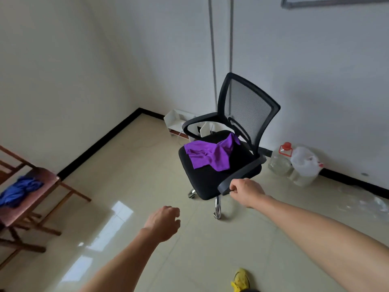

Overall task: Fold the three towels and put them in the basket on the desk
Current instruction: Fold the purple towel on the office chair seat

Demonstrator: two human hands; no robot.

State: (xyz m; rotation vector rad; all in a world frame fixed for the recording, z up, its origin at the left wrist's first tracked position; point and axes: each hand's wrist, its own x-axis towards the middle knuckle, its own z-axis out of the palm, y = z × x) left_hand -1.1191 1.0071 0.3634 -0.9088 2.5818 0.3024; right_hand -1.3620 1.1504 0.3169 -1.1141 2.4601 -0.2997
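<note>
Right hand [246, 191] is curled round the front end of the armrest [242, 175] of the black office chair [248, 106], looks like a grip on it. Left hand [164, 223] hangs over the floor [130, 165], fingers loosely curled, holding nothing.

Purple towel [210, 154] lies crumpled and unfolded on the chair seat, up and left of the right hand, just past the armrest. Its long axis runs roughly left to right across the seat. Right hand is clearly the nearer one.

Blue towel [19, 190] is bunched on the wooden chair [42, 199], far left, well apart from both hands, left hand closer. Third towel, basket and bench not in view.

Likely step: getting to the purple towel, no folding started.

No readable writing or brands. Clear jug [282, 159] with a red cap and white bag [305, 161] show no legible label.
</note>
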